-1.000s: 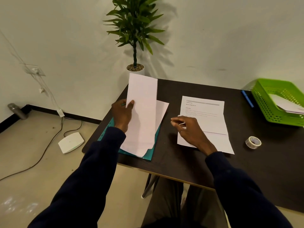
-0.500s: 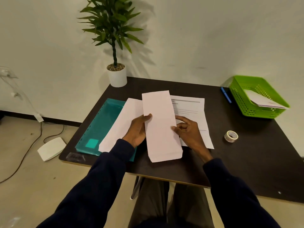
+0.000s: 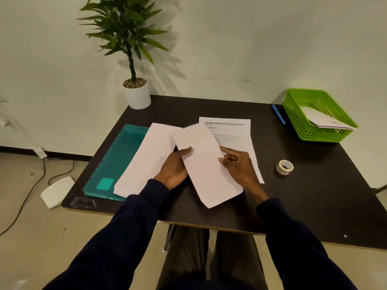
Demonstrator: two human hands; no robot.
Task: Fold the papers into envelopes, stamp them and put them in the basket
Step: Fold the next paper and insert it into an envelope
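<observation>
The person is holding a long white envelope point(image 3: 206, 164) tilted over the dark table point(image 3: 314, 195). The left hand point(image 3: 173, 166) is pinching its left edge, thumb on top, and the right hand point(image 3: 238, 166) is gripping its right edge with curled fingers. The printed letter point(image 3: 230, 130) is lying flat just behind, partly covered. This is looking like envelope preparation: next, the letter is probably needing folding to fit. The green basket point(image 3: 297, 120), already holding paper, is sitting well apart at the far right corner.

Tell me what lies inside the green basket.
Folded white paper lies in the green basket, one end resting on its right rim. Anything beneath it is covered.
</observation>
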